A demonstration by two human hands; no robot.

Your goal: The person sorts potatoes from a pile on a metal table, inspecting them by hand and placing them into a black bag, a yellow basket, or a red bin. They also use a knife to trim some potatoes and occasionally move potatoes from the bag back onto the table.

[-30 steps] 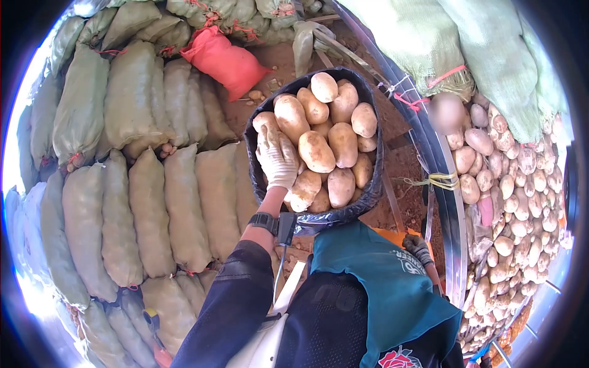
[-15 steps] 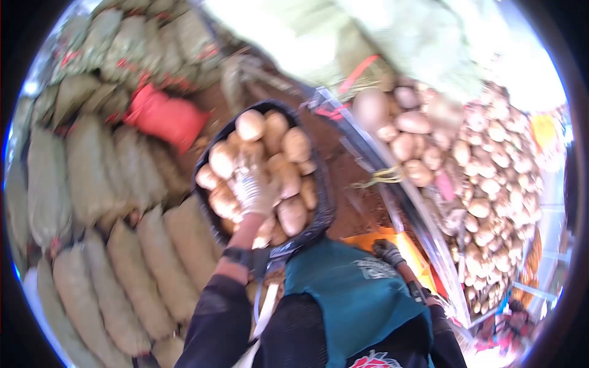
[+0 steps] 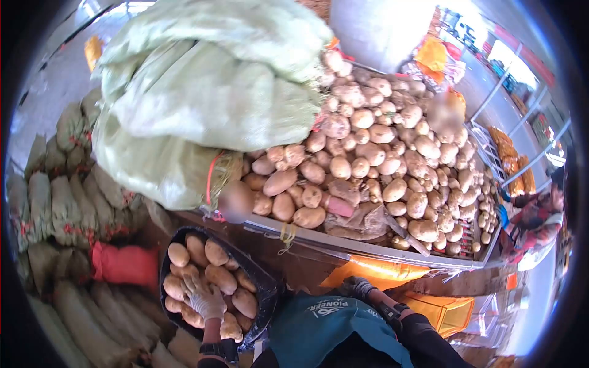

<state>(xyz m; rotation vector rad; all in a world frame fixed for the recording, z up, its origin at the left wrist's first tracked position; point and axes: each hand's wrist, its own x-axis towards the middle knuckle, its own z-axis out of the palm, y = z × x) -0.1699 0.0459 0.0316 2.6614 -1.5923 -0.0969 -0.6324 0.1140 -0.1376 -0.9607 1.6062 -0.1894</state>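
My left hand, in a pale knit glove, lies spread over the potatoes heaped in a black basket at lower left. Its fingers are apart and touch the upper potatoes; none is lifted. My right hand, in a darker grey glove, is beside an orange sheet or sack at the near side of the sorting table. Its fingers are too small and dark to show whether they grip the orange material.
Loose potatoes cover the metal-edged table. Large pale green sacks lie at its left end. Filled sacks and a red sack stand left. An orange crate is right; a person is at the far right.
The view has swung toward the table, showing more of its potatoes and the green sacks. The black basket now appears lower and further left, with my left hand still on its potatoes.
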